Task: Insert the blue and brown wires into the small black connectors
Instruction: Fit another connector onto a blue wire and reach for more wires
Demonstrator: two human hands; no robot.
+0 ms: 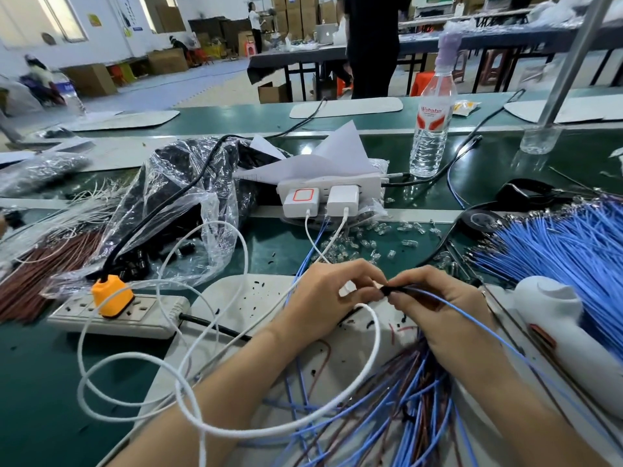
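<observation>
holding a small black connector between the fingertips of both hands, a person works low over a white rounded mat on the green table. the left hand has its grip pinched together on the connector's left end, fingers curled. the right hand has its grip clamped on a thin blue wire just where that meets the connector's other end; the wire trails over the back of this hand toward the lower right. whether a brown wire sits in the connector too, i cannot tell.

under both wrists lies a loose heap of mixed blue and brown wires. a thick fan of blue wires spreads at the right edge, and a bundle of brown wires lies at the far left. near the left forearm, a white cable loops across the mat. a white power strip carries an orange plug. behind the hands are a crumpled clear plastic bag of dark parts, two white chargers, scattered clear plastic pieces and a clear water bottle. a white handheld tool rests beside the right hand.
</observation>
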